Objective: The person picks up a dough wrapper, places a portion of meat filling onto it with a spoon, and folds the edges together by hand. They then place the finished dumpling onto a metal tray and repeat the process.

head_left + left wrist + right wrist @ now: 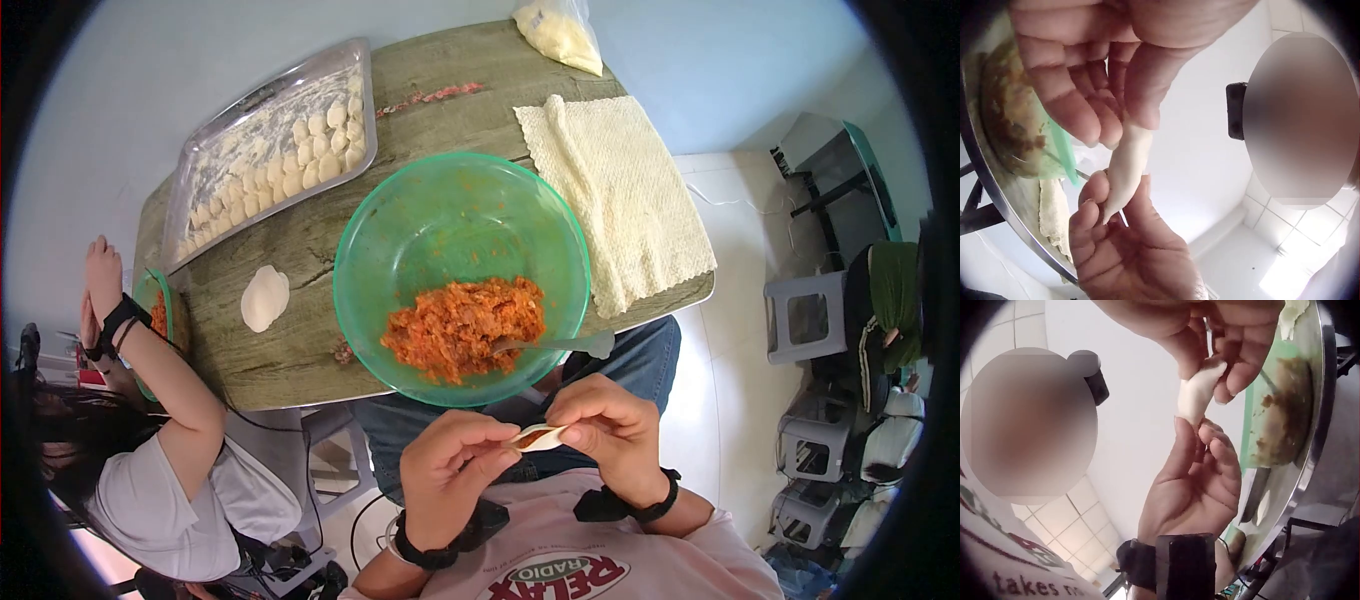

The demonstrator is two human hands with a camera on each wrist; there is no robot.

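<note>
A half-folded dumpling (540, 438) is held just in front of the chest, with reddish filling showing in its opening. My left hand (455, 475) pinches one end between thumb and fingers. At the other end, my right hand (612, 435) pinches the dough edge. Seen from the left wrist, the dumpling (1127, 164) is a pale, curved strip of dough between both hands; the right wrist view shows the dumpling (1200, 392) from its other side. Just beyond the hands stands a green bowl (420, 215) with orange-red filling (465, 325) and a spoon (580, 345) leaning in it.
Dough wrappers (265, 298) lie on the wooden table (290, 365), left of the bowl. A metal tray (222, 122) behind holds rows of dumplings. To the right is a cream cloth (640, 200); a plastic bag (560, 35) sits at the far edge. Another person (150, 480) sits left.
</note>
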